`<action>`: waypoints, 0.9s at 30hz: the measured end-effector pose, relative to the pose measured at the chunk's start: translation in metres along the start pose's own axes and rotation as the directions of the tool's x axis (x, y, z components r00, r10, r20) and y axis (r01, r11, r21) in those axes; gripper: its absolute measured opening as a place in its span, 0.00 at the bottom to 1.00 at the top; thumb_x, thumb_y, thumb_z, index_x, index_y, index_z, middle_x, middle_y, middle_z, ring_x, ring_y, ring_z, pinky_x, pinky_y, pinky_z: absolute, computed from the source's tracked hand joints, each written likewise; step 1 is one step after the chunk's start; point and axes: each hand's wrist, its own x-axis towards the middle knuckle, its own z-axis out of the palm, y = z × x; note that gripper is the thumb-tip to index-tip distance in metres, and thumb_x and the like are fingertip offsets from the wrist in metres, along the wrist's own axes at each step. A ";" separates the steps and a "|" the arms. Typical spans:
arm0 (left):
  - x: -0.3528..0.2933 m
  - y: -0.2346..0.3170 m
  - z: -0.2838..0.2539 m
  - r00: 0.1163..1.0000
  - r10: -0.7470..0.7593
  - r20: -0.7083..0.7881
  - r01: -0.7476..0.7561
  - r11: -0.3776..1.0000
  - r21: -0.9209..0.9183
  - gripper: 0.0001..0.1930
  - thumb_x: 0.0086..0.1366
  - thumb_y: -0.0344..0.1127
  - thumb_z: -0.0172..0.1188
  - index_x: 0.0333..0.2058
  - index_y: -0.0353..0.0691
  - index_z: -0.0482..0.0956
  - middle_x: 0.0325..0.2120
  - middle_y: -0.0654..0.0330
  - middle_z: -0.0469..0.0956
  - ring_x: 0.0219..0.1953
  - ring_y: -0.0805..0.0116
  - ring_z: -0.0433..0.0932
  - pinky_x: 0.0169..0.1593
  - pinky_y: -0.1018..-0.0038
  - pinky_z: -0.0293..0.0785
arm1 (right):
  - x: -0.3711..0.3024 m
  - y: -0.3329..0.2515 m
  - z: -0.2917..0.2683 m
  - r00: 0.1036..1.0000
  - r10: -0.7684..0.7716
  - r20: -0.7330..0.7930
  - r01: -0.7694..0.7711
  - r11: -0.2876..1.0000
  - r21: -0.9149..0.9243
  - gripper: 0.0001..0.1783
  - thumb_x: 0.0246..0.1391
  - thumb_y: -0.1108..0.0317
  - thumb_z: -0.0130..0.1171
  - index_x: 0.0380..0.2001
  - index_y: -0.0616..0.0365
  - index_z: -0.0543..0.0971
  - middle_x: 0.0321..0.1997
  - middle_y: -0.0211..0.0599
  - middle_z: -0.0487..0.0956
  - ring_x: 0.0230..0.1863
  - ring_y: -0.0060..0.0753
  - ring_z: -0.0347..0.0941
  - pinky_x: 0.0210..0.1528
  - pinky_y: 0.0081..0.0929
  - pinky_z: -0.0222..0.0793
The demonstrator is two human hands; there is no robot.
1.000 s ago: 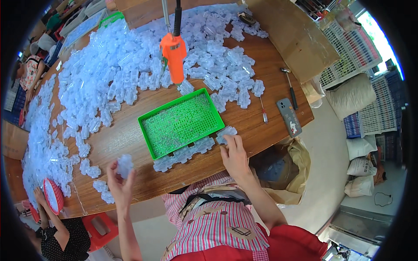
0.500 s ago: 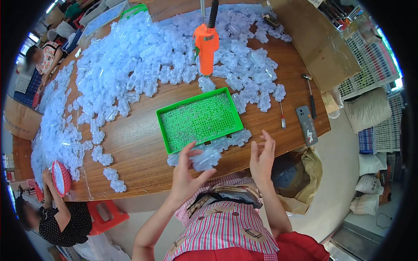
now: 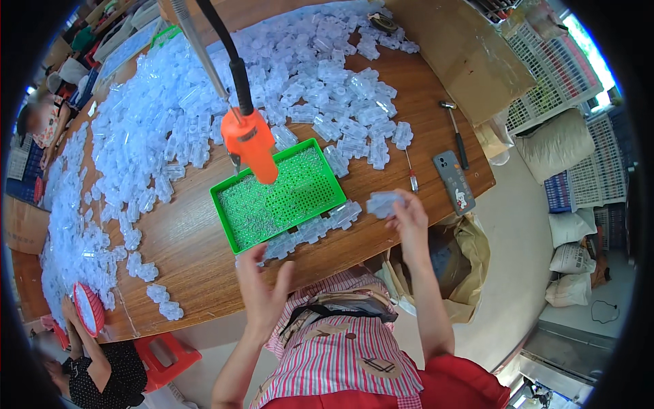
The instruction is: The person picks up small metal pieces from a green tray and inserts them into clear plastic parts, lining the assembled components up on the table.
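Pinched between the fingers of my right hand (image 3: 411, 225) is a clear bluish plastic part (image 3: 381, 203), held above the table's front edge. My left hand (image 3: 261, 293) has its thumb and fingers apart and holds nothing; its fingertips come near the front left corner of a green perforated tray (image 3: 233, 240). Small metal pieces, seemingly screws, lie in that tray. Along its front side runs a row of similar clear plastic parts (image 3: 313, 230). An orange electric screwdriver (image 3: 251, 144) hangs over the tray, hiding part of it.
A large heap of clear plastic parts (image 3: 197, 102) covers the back of the wooden table (image 3: 180, 245). On the right lie a small screwdriver (image 3: 413, 181), a phone (image 3: 454, 183) and a hammer (image 3: 459, 142). An open sack (image 3: 470, 273) stands below the edge. Co-workers sit at left.
The plastic part has gone from my left hand to my right, which has lifted away to the right. My left hand has opened. The view has shifted, and the orange screwdriver appears over the tray.
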 end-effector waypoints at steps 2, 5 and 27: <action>-0.010 -0.014 -0.006 0.986 -0.010 -0.164 0.045 0.976 0.215 0.30 0.57 0.33 0.67 0.55 0.32 0.63 0.50 0.50 0.64 0.54 0.57 0.64 0.57 0.64 0.61 | 0.023 0.000 -0.013 1.000 -0.011 0.009 0.012 0.992 -0.126 0.16 0.62 0.69 0.54 0.52 0.61 0.72 0.35 0.28 0.76 0.27 0.16 0.69 0.26 0.15 0.66; -0.019 -0.031 -0.009 0.983 -0.104 -0.149 0.131 0.974 0.183 0.38 0.56 0.35 0.68 0.58 0.28 0.56 0.57 0.43 0.56 0.61 0.48 0.55 0.65 0.59 0.52 | 0.038 0.000 -0.014 0.992 0.075 0.103 -0.050 0.972 -0.229 0.17 0.61 0.70 0.54 0.52 0.61 0.70 0.35 0.31 0.75 0.26 0.17 0.69 0.23 0.16 0.65; -0.044 -0.118 -0.104 0.719 -0.270 -0.641 0.521 0.819 0.239 0.33 0.53 0.39 0.67 0.55 0.35 0.63 0.49 0.49 0.65 0.54 0.50 0.62 0.58 0.57 0.57 | -0.134 -0.185 0.115 0.448 -0.728 0.519 0.456 0.685 0.568 0.24 0.61 0.56 0.51 0.56 0.56 0.71 0.47 0.39 0.76 0.50 0.32 0.69 0.53 0.35 0.63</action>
